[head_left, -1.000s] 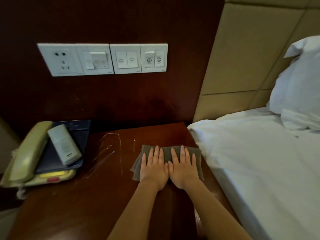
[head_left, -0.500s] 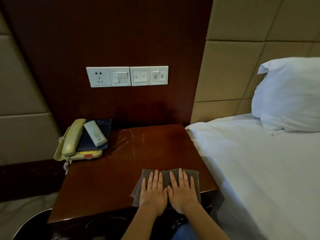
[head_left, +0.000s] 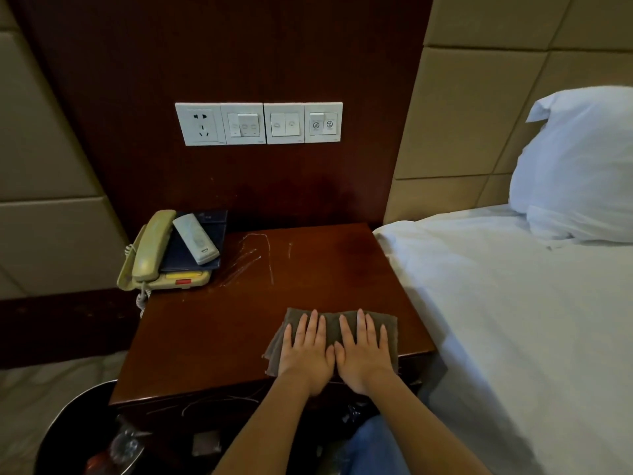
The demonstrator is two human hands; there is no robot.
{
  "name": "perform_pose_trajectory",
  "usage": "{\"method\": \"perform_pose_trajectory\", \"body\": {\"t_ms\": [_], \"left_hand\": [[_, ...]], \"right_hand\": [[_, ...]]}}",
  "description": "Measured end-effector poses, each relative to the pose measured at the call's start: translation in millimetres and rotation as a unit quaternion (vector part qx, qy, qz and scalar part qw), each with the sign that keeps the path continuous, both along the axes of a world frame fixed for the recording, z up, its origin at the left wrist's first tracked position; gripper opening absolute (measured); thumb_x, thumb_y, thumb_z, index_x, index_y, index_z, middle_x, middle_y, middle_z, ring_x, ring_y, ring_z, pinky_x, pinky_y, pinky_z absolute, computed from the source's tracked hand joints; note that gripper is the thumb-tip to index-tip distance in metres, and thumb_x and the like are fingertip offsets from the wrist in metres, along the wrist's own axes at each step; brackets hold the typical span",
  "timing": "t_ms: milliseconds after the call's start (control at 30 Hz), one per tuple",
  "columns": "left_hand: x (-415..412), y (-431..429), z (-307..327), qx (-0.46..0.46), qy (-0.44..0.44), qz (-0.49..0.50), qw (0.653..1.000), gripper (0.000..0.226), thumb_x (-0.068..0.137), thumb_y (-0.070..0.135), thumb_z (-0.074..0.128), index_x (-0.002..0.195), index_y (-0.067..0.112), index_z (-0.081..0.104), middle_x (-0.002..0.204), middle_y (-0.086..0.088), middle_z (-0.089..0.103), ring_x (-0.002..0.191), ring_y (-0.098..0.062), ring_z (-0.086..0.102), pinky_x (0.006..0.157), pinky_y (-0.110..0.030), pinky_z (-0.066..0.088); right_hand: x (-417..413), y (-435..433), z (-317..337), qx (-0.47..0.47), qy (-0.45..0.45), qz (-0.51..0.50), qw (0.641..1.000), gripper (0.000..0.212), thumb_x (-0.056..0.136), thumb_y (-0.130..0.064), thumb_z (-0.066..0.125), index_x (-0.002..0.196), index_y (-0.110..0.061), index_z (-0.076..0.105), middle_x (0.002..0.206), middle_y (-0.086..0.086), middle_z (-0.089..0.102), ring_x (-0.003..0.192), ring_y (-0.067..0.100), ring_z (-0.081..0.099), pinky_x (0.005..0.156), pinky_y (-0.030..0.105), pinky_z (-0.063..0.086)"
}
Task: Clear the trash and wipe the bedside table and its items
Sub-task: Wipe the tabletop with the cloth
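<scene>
Dark reddish wooden tabletop [head_left: 219, 323] carries a folded grey cloth [head_left: 334, 325] at its near edge; left hand [head_left: 306, 351] and right hand [head_left: 364, 351] press flat on it, fingers straight, thumbs touching; far left of the hands sits a beige corded telephone [head_left: 150, 252]; white bed [head_left: 513, 303] lies to their right.

There is just one camera, worn on the person's head. It looks forward and down from close above the near edge of the table [head_left: 212, 337]. The table fills the middle, the wall [head_left: 239, 46] is at the top, and the bed [head_left: 513, 320] runs down the right side.
</scene>
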State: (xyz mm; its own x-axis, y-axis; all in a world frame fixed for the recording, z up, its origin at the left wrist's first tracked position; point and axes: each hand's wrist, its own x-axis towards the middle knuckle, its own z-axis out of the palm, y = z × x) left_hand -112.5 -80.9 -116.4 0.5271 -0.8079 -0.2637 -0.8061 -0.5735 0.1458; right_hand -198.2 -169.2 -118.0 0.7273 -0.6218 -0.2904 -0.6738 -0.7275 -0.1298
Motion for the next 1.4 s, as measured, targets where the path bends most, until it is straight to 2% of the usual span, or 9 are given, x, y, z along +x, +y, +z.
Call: {"method": "perform_pose_trajectory", "body": {"t_ms": [100, 600, 900, 1100, 1400], "left_hand": [[22.1, -2.2, 0.4, -0.009, -0.007, -0.008, 1.000, 0.059, 0.102, 0.043, 0.010, 0.151, 0.019, -0.013, 0.158, 0.001, -0.020, 0.145, -0.016, -0.018, 0.116, -0.040, -0.012], [176.7, -65.9, -5.2, -0.017, -0.049, 0.092, 0.994, 0.057, 0.102, 0.040, 0.009, 0.151, 0.016, -0.011, 0.159, -0.002, -0.016, 0.146, -0.020, -0.013, 0.118, -0.046, -0.006], [253.3, -112.5, -6.1, -0.035, -0.040, 0.107, 0.993, 0.056, 0.102, 0.038, 0.009, 0.151, 0.016, -0.008, 0.160, -0.002, -0.014, 0.147, -0.019, -0.012, 0.118, -0.045, -0.007], [274.1, -123.5, -7.9, -0.041, -0.043, 0.107, 0.992, 0.057, 0.102, 0.038, 0.010, 0.152, 0.015, -0.005, 0.160, -0.003, -0.010, 0.147, -0.020, -0.011, 0.118, -0.044, -0.008], [247.1, -93.1, -7.0, -0.036, -0.035, 0.113, 0.992, 0.058, 0.102, 0.039, 0.008, 0.151, 0.014, -0.008, 0.159, -0.004, -0.014, 0.146, -0.021, -0.013, 0.119, -0.043, -0.007]], "right_hand": [[19.4, -4.3, 1.2, 0.002, 0.000, 0.003, 1.000, 0.059, 0.102, -0.045, 0.011, 0.153, -0.022, -0.011, 0.158, 0.013, -0.023, 0.145, 0.027, -0.022, 0.116, 0.049, -0.014], [189.0, -64.1, -5.2, -0.025, -0.058, 0.045, 0.997, 0.057, 0.103, -0.043, 0.013, 0.154, -0.023, -0.004, 0.160, 0.012, -0.015, 0.147, 0.026, -0.015, 0.115, 0.049, -0.013], [266.8, -109.6, -2.8, -0.036, -0.057, 0.054, 0.996, 0.055, 0.103, -0.041, 0.011, 0.154, -0.024, -0.003, 0.160, 0.011, -0.015, 0.147, 0.025, -0.015, 0.117, 0.049, -0.012], [285.7, -119.3, -2.7, -0.042, -0.053, 0.050, 0.996, 0.055, 0.103, -0.042, 0.010, 0.154, -0.025, -0.002, 0.161, 0.011, -0.011, 0.147, 0.025, -0.013, 0.117, 0.049, -0.011], [259.8, -90.7, 0.0, -0.028, -0.050, 0.052, 0.997, 0.056, 0.103, -0.042, 0.010, 0.154, -0.025, -0.005, 0.160, 0.010, -0.016, 0.147, 0.024, -0.016, 0.117, 0.047, -0.013]]}}
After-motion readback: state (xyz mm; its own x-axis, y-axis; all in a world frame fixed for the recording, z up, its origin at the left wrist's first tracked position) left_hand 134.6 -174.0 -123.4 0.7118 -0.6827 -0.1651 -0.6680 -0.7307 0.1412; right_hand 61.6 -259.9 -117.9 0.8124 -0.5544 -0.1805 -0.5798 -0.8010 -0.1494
